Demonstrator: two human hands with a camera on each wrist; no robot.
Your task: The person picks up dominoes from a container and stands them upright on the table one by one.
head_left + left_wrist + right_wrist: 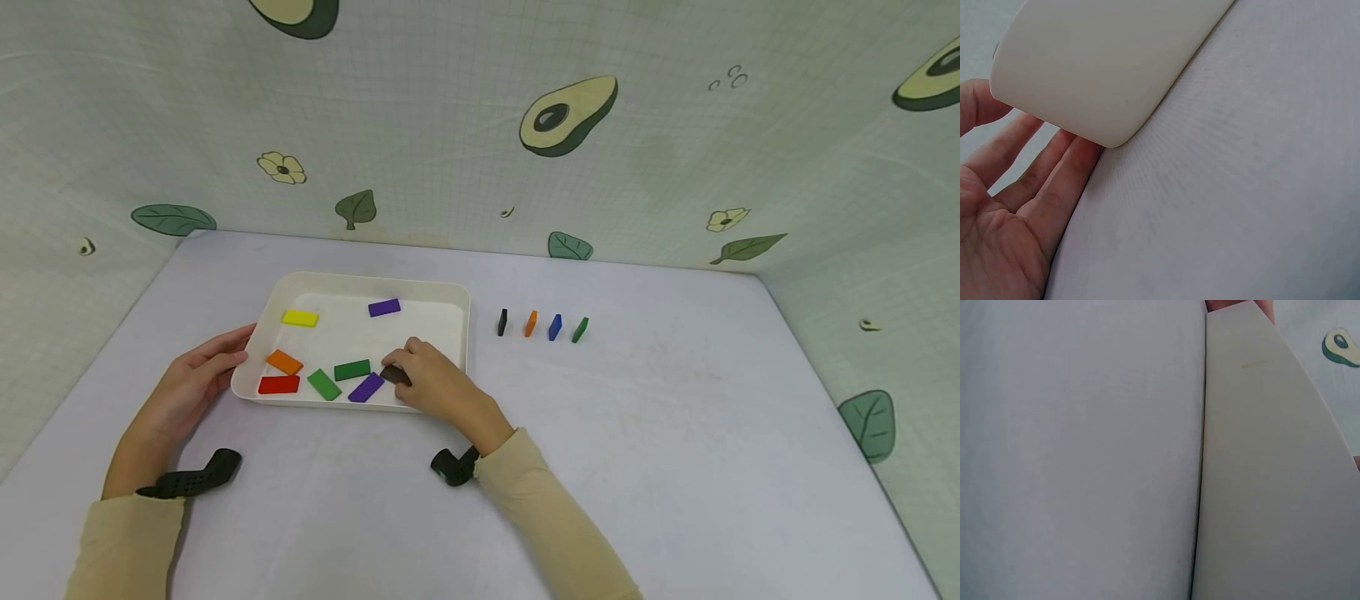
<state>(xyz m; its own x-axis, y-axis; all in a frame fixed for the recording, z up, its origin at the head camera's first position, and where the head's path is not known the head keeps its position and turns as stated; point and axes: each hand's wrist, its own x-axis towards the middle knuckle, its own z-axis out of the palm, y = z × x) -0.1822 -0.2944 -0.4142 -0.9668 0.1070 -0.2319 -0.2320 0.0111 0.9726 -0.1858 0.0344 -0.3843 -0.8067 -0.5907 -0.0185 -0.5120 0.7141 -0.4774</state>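
Note:
My right hand (438, 382) reaches into the white tray (337, 285) near its front right corner and pinches a black domino (395, 375) between thumb and fingers. My left hand (191, 379) rests against the tray's left end; in the left wrist view its fingers (1047, 169) stretch out to the tray wall. Inside the tray, close to the right hand, are a purple domino (366, 387), a dark green domino (352, 370) and a lighter green domino (324, 384). A red domino (279, 384) and an orange domino (284, 362) lie nearer the left hand.
Farther back in the tray are a yellow domino (300, 318) and a second purple domino (384, 307). Right of the tray, a black domino (502, 322), an orange one (531, 323), a blue one (555, 327) and a green one (580, 330) stand upright in a spaced row.

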